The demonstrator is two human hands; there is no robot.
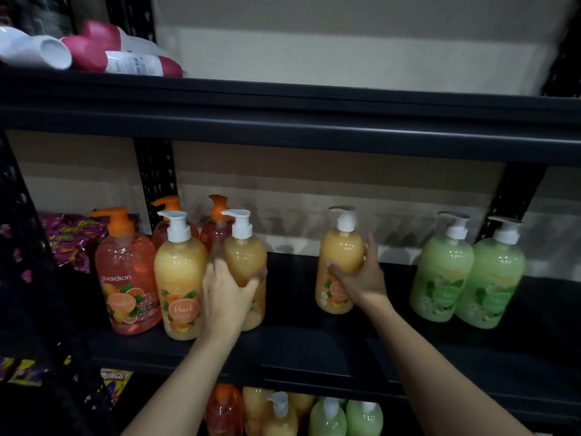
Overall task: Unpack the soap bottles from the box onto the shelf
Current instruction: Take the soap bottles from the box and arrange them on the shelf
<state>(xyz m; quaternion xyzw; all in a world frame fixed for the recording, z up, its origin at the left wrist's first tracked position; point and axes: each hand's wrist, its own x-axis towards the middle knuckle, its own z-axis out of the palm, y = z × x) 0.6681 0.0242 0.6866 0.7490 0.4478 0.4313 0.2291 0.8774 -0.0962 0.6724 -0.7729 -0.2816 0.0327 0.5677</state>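
Note:
On the black middle shelf [314,344] stand pump soap bottles. My left hand [224,295] grips a yellow peach bottle [246,256] with a white pump, close beside another yellow bottle [179,278]. My right hand [361,278] holds a third yellow bottle [341,247] that stands alone in the shelf's middle. An orange bottle [127,272] stands at the left, with two more orange ones [217,228] behind. Two green bottles [440,269] stand at the right. The box is not in view.
More soap bottles [295,416] show below the shelf's front edge. Purple snack packets [70,240] lie at the far left. Red and white roll-on bottles [103,51] lie on the upper shelf [283,121]. Perforated black uprights [155,177] stand at the back.

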